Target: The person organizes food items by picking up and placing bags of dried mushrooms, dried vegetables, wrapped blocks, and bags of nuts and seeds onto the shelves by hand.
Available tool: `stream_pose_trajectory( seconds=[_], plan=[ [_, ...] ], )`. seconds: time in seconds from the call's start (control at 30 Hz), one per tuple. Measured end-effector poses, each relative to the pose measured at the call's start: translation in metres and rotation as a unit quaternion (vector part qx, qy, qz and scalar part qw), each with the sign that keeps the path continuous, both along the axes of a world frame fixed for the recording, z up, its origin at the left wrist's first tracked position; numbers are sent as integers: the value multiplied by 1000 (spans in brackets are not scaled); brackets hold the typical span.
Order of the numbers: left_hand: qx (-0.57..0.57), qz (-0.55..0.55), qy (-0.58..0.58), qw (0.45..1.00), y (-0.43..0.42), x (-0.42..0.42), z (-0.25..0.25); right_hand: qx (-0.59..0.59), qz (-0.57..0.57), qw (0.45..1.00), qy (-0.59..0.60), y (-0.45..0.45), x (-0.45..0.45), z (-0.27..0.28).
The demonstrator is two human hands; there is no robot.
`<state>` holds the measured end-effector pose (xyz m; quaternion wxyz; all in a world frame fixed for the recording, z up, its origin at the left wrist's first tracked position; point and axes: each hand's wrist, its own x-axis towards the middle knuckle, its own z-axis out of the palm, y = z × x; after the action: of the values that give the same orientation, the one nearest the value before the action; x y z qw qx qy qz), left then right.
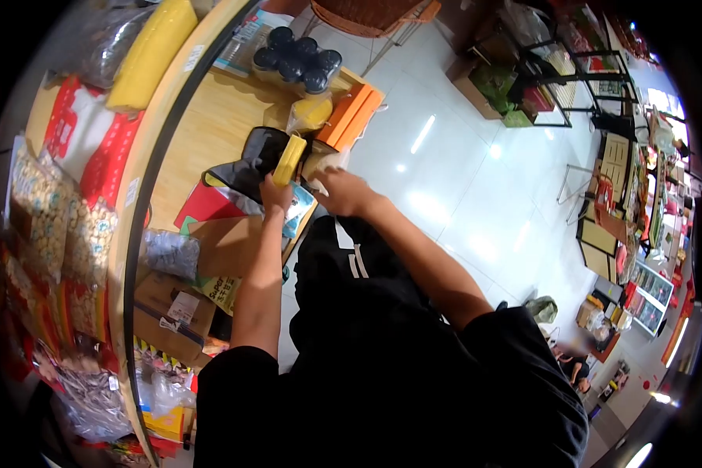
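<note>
My left hand (275, 195) is closed around the lower end of a yellow rectangular packet (289, 161), which it holds up at a tilt. Beside it on the right, my right hand (346, 192) has its fingers bent onto a pale plastic bag (325, 163) at the wooden shelf's edge. Just behind the yellow packet lies a black bag (259, 160). Orange boxes (349, 117) stand past my right hand, and a yellow wrapped item (310, 113) sits to their left.
A pack of dark-capped bottles (298, 61) stands on the wooden shelf (199, 117). A cardboard box (175, 316) and a grey-blue packet (171, 253) are on the near left. Bagged snacks (51, 218) fill the left side. A black rack (561, 78) stands across the tiled floor (460, 171).
</note>
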<state>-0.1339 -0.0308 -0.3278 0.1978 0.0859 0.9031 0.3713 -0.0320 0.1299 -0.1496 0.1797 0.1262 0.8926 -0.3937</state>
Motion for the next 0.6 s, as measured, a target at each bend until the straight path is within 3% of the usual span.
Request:
stream_pose_trajectory(
  seconds=[0.13, 0.2, 0.23, 0.27, 0.33, 0.43, 0.53, 0.6],
  plan=[
    [34, -9, -56, 998, -9, 10, 40, -5, 40, 999, -8, -8, 18, 14],
    [72, 41, -59, 995, -12, 16, 51, -25, 85, 992, -86, -10, 18, 24],
    [67, 25, -44, 996, -22, 18, 17, -31, 97, 990, -102, -11, 17, 24],
    [124, 34, -69, 989, -22, 21, 21, -28, 104, 989, -98, -13, 16, 23],
    [34, -2, -55, 998, -16, 23, 46, -15, 126, 988, -92, -16, 13, 21],
    [62, 14, -97, 993, -11, 13, 56, -8, 129, 988, -80, -19, 10, 28],
    [52, 24, -20, 998, -25, -4, 1, -18, 125, 990, -61, -20, 13, 37],
    [17, 31, -39, 999, -29, -11, 17, -15, 120, 989, -80, -18, 16, 35]
  ],
)
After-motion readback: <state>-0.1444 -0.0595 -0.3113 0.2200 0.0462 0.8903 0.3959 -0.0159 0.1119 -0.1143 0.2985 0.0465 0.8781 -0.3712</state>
